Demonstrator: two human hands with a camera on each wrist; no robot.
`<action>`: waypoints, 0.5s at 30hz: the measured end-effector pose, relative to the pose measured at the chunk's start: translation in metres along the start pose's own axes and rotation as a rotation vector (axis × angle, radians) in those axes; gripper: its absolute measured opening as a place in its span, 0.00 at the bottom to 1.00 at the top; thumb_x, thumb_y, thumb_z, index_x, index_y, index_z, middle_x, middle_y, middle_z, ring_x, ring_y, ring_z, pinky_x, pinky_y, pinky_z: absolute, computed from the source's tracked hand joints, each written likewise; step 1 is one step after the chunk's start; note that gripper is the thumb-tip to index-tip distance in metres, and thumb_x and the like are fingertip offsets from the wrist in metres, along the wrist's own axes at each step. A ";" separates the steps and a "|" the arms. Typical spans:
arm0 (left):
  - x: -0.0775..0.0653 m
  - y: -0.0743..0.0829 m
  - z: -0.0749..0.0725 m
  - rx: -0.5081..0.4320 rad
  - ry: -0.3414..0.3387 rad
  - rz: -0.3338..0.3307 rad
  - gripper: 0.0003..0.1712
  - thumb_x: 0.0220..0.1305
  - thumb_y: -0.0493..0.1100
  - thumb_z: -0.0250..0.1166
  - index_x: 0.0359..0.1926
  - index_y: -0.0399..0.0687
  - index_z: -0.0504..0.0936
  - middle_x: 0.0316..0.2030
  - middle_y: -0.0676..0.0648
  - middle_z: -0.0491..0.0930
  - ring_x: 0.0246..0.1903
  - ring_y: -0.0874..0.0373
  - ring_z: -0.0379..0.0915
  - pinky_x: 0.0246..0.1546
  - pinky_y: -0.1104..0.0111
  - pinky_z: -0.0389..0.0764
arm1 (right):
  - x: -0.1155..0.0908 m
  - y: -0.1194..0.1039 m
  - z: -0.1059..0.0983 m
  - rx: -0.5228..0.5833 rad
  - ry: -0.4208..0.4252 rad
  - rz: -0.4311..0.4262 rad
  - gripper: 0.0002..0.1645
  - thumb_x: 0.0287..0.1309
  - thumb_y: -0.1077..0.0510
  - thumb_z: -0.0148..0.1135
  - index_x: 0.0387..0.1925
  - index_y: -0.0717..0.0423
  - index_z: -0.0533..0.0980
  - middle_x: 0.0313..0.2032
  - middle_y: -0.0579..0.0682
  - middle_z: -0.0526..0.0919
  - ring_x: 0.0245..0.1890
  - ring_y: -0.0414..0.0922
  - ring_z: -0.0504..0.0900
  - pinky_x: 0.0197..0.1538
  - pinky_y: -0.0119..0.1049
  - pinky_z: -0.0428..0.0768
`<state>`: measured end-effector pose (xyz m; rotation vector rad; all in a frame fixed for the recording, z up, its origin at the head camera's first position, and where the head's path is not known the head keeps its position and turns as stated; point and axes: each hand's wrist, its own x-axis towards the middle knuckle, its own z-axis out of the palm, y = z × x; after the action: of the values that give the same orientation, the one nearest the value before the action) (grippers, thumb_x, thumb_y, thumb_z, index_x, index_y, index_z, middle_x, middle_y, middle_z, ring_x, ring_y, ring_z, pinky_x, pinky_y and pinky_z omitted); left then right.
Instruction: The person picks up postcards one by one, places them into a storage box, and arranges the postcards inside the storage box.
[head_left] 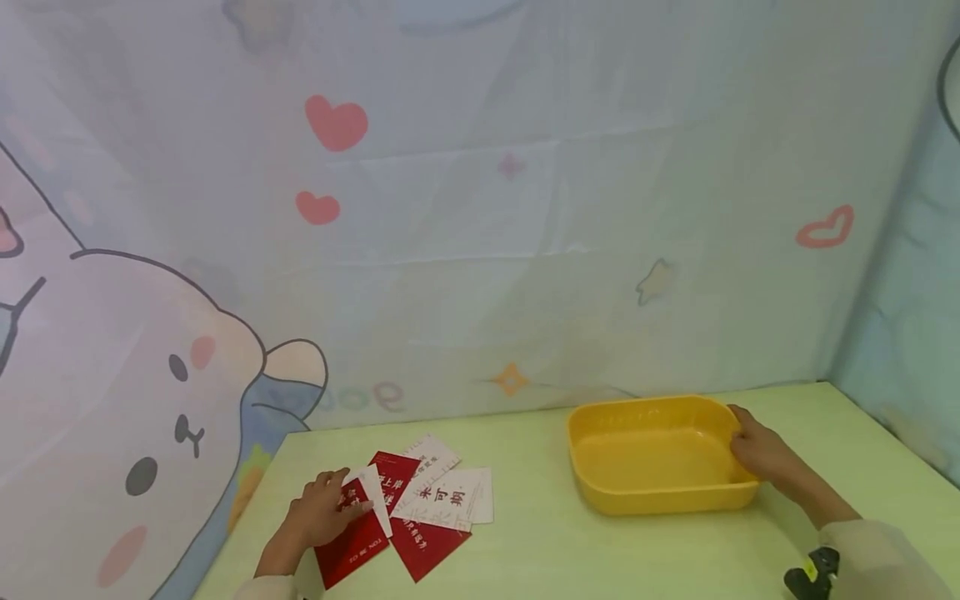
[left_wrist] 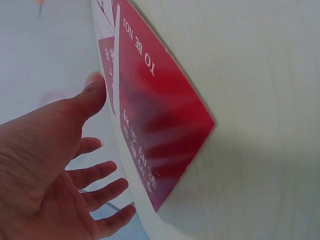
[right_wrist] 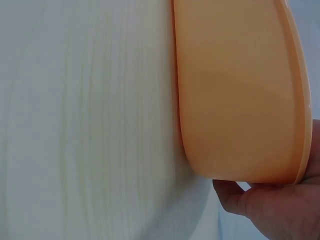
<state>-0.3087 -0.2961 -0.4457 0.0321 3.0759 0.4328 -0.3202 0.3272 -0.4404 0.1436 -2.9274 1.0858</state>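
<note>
My left hand (head_left: 318, 510) is over the left side of a group of red and white printed cards, its fingers spread. Just beneath it lies a red card (head_left: 352, 546) with white lettering. In the left wrist view the fingers (left_wrist: 102, 194) are extended beside this red card (left_wrist: 160, 110), with nothing gripped. Toward the right, a yellow plastic basin (head_left: 667, 502) sits on the table, and my right hand (head_left: 765, 450) grips its right end at the rim. The right wrist view shows that hand (right_wrist: 285, 205) around the end of the basin (right_wrist: 240, 90), which looks orange there.
More cards overlap beside the left hand: another red card (head_left: 431, 546) and a white card (head_left: 442, 496) with dark characters. The light green table (head_left: 540, 550) meets a printed cloth backdrop (head_left: 480, 250) at its far edge. A black device (head_left: 813, 575) is at the right sleeve.
</note>
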 end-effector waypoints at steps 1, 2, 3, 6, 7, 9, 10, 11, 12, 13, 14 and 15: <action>0.001 0.000 0.000 0.008 -0.003 -0.004 0.48 0.59 0.60 0.68 0.69 0.34 0.64 0.63 0.27 0.68 0.60 0.28 0.64 0.57 0.32 0.67 | 0.000 0.000 0.000 0.006 -0.001 0.006 0.32 0.71 0.62 0.33 0.68 0.81 0.45 0.62 0.85 0.61 0.49 0.65 0.73 0.51 0.55 0.76; 0.001 0.000 0.001 0.015 -0.005 -0.010 0.49 0.58 0.61 0.69 0.69 0.34 0.64 0.62 0.28 0.68 0.60 0.29 0.65 0.57 0.33 0.67 | 0.000 0.000 0.001 0.010 0.000 0.008 0.32 0.71 0.62 0.33 0.68 0.81 0.46 0.61 0.85 0.61 0.48 0.64 0.73 0.50 0.53 0.76; 0.001 0.001 0.000 0.022 -0.007 -0.013 0.49 0.57 0.61 0.69 0.69 0.35 0.64 0.62 0.28 0.68 0.59 0.29 0.65 0.57 0.33 0.68 | -0.001 -0.001 0.001 0.017 -0.001 0.010 0.33 0.71 0.62 0.34 0.68 0.81 0.45 0.61 0.85 0.62 0.45 0.62 0.74 0.47 0.50 0.76; 0.001 0.002 0.000 0.034 -0.011 -0.020 0.51 0.54 0.62 0.71 0.68 0.35 0.65 0.60 0.28 0.69 0.58 0.30 0.65 0.56 0.33 0.68 | -0.001 -0.002 0.002 0.028 0.010 0.008 0.32 0.70 0.62 0.35 0.68 0.80 0.46 0.60 0.84 0.64 0.43 0.59 0.74 0.45 0.47 0.76; 0.002 0.002 -0.001 0.037 -0.013 -0.022 0.51 0.53 0.63 0.71 0.68 0.35 0.65 0.59 0.28 0.70 0.57 0.31 0.66 0.56 0.33 0.69 | -0.001 -0.003 0.002 0.031 0.013 0.004 0.32 0.70 0.62 0.35 0.68 0.80 0.47 0.59 0.84 0.64 0.43 0.59 0.74 0.45 0.48 0.76; 0.002 0.002 -0.001 0.043 -0.022 -0.025 0.53 0.52 0.64 0.72 0.67 0.34 0.65 0.58 0.28 0.70 0.56 0.31 0.66 0.56 0.33 0.69 | -0.001 -0.004 0.003 0.025 0.025 -0.005 0.32 0.69 0.63 0.36 0.68 0.80 0.47 0.59 0.84 0.65 0.45 0.61 0.73 0.48 0.49 0.75; 0.002 0.002 -0.001 0.046 -0.027 -0.030 0.53 0.51 0.64 0.72 0.67 0.34 0.65 0.57 0.28 0.70 0.56 0.32 0.66 0.56 0.33 0.69 | -0.001 -0.005 0.004 0.020 0.032 -0.006 0.32 0.69 0.63 0.37 0.67 0.81 0.48 0.59 0.84 0.65 0.46 0.61 0.73 0.49 0.49 0.75; 0.002 0.002 -0.001 0.049 -0.030 -0.032 0.54 0.50 0.65 0.73 0.67 0.34 0.65 0.57 0.28 0.70 0.56 0.32 0.66 0.56 0.33 0.69 | 0.000 -0.006 0.005 0.023 0.033 -0.006 0.33 0.69 0.63 0.37 0.68 0.81 0.47 0.59 0.84 0.65 0.46 0.61 0.73 0.49 0.50 0.75; 0.002 0.002 -0.001 0.047 -0.036 -0.043 0.54 0.50 0.66 0.72 0.67 0.34 0.65 0.58 0.29 0.70 0.57 0.32 0.65 0.56 0.34 0.69 | 0.000 -0.007 0.005 0.027 0.030 -0.004 0.33 0.68 0.64 0.37 0.68 0.81 0.47 0.60 0.84 0.64 0.47 0.62 0.73 0.50 0.50 0.75; 0.002 0.001 -0.001 0.047 -0.038 -0.047 0.55 0.50 0.66 0.72 0.67 0.34 0.65 0.57 0.29 0.70 0.57 0.33 0.65 0.56 0.34 0.69 | 0.000 -0.008 0.006 0.031 0.025 -0.003 0.34 0.68 0.64 0.37 0.68 0.81 0.46 0.61 0.84 0.64 0.47 0.62 0.73 0.50 0.50 0.75; 0.002 0.001 0.000 0.048 -0.041 -0.049 0.55 0.50 0.66 0.72 0.67 0.34 0.65 0.57 0.29 0.70 0.56 0.33 0.65 0.56 0.34 0.69 | 0.000 -0.009 0.006 0.034 0.022 0.000 0.35 0.67 0.64 0.37 0.69 0.81 0.46 0.61 0.84 0.63 0.48 0.62 0.73 0.50 0.50 0.74; 0.002 0.001 0.000 0.050 -0.043 -0.052 0.55 0.50 0.67 0.72 0.67 0.34 0.65 0.56 0.29 0.70 0.56 0.33 0.65 0.56 0.34 0.69 | 0.001 -0.011 0.007 0.038 0.016 0.004 0.35 0.67 0.64 0.37 0.69 0.81 0.45 0.62 0.85 0.62 0.48 0.62 0.72 0.50 0.51 0.74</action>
<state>-0.3111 -0.2948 -0.4455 -0.0362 3.0375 0.3481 -0.3198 0.3148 -0.4386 0.1297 -2.8955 1.1385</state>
